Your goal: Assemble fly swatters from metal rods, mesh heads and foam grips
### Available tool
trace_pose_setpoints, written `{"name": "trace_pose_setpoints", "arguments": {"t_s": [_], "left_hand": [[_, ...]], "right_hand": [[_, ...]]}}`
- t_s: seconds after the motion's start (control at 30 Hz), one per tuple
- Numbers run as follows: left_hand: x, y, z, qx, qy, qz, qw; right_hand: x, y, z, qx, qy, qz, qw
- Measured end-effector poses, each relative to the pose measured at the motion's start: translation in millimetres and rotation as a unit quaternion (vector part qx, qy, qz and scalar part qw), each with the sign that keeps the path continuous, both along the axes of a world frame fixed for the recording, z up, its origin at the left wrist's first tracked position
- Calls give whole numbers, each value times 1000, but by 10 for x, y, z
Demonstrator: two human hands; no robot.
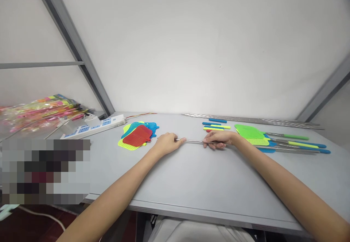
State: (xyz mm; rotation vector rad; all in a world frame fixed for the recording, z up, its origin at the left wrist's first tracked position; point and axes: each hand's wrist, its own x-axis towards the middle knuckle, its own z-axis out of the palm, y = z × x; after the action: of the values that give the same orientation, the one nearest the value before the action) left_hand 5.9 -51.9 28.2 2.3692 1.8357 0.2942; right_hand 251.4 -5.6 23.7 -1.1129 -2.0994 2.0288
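A thin metal rod (193, 141) lies level across the grey table, passing under my right forearm toward the right. My left hand (167, 143) is closed around its left end, the thumb stretched along it. Farther right, my right hand (218, 138) pinches the same rod between thumb and fingers. Just left of my left hand is a loose pile of fly swatter heads, with a red head (138, 135) on top of yellow and blue ones. Behind my right hand sit several blue, yellow and red handle grips (217, 120).
Fly swatters with a green head (249, 131) and long handles lie at the right. Several metal rods (257, 119) run along the wall. At the left are a white power strip (101, 126) and plastic-wrapped colourful goods (41, 112). A pixelated patch hides the lower left.
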Motion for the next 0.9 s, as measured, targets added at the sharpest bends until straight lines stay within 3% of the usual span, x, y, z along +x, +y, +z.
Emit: {"name": "trace_pose_setpoints", "arguments": {"t_s": [0.4,0.7,0.9], "left_hand": [[17,0,139,33,37,102,994],[-41,65,132,55,22,116,991],[-41,75,59,7,0,103,995]], "right_hand": [[-56,-2,7,-7,37,4,999],[-65,1,10,-6,33,-4,999],[-57,-1,10,10,20,3,1000]]}}
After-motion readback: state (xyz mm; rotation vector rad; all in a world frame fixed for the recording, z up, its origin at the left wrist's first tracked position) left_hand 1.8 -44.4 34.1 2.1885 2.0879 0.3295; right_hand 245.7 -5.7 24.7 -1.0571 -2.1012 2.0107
